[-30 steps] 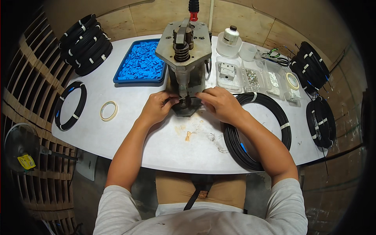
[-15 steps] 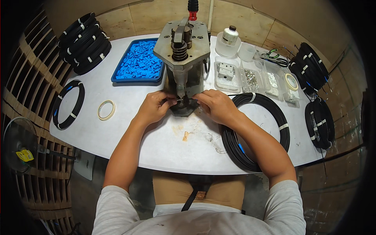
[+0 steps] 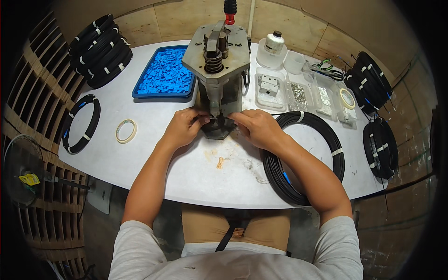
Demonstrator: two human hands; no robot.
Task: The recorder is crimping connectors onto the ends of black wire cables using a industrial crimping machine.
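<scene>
A metal bench press (image 3: 215,56) stands at the middle of the table, its ram coming down over a dark base (image 3: 215,133). My left hand (image 3: 183,127) is at the left of the ram, thumb and forefinger pinched together close to the tooling. Whatever small piece they grip is too small to name. On the other side, my right hand (image 3: 255,126) is also closed near the tooling, its fingertips partly hidden. A black cable coil (image 3: 339,163) with white tape bands lies beside and under my right forearm, and a strand of it runs up toward my right hand.
Left of the press sits a tray (image 3: 136,91) of small blue pieces. A tape roll (image 3: 126,131) and a smaller black coil (image 3: 95,119) lie farther left. Plastic containers (image 3: 271,100) with metal parts, a bottle (image 3: 274,42) and stacked coils (image 3: 368,81) stand at the right.
My right hand has shifted very slightly, its fingers lower and flatter beside the tooling. My left hand keeps its pinch in nearly the same place.
</scene>
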